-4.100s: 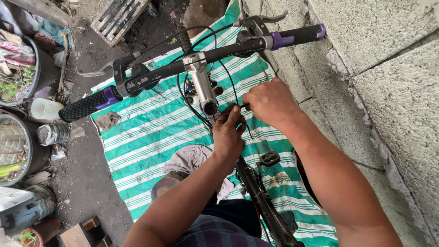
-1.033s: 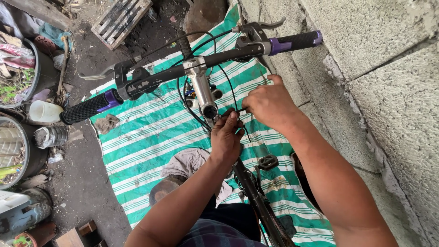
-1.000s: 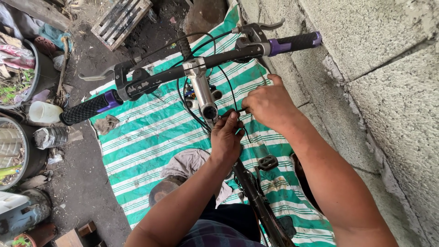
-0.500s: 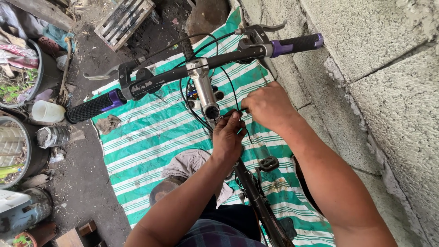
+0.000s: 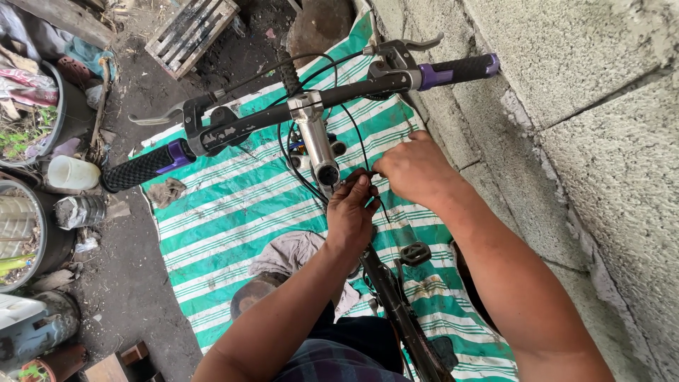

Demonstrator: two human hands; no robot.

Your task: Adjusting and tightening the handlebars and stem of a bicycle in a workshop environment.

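Barely any shift since the earlier frames: handlebar [image 5: 297, 113] sits a touch higher in view and slightly more rotated, both hands hold the same spot by the stem.

Left hand [image 5: 350, 216] is curled tight around the frame just below the silver stem [image 5: 315, 138], fingertips pinched at a black cable [image 5: 357, 145]. Right hand [image 5: 414, 170] is closed in a loose fist just beside it, fingers bunched at the same cable junction; can't tell exactly what it pinches, the item is hidden under the fingers. The 2 hands are nearly touching.

Bike stands over a green-and-white striped mat [image 5: 233, 205], close along the concrete wall [image 5: 580, 106]. Right purple-and-black grip [image 5: 456, 71] is almost against the wall; left grip [image 5: 145, 166] points toward the pots. 2 brake levers show, 1 per side. Pedal [image 5: 415, 252] sits below the right forearm. Grey rag [image 5: 293, 255] lies on the mat under the left forearm. White plastic jar [image 5: 73, 172] and a wooden pallet [image 5: 191, 32] sit on the dirt, well apart from the hands.
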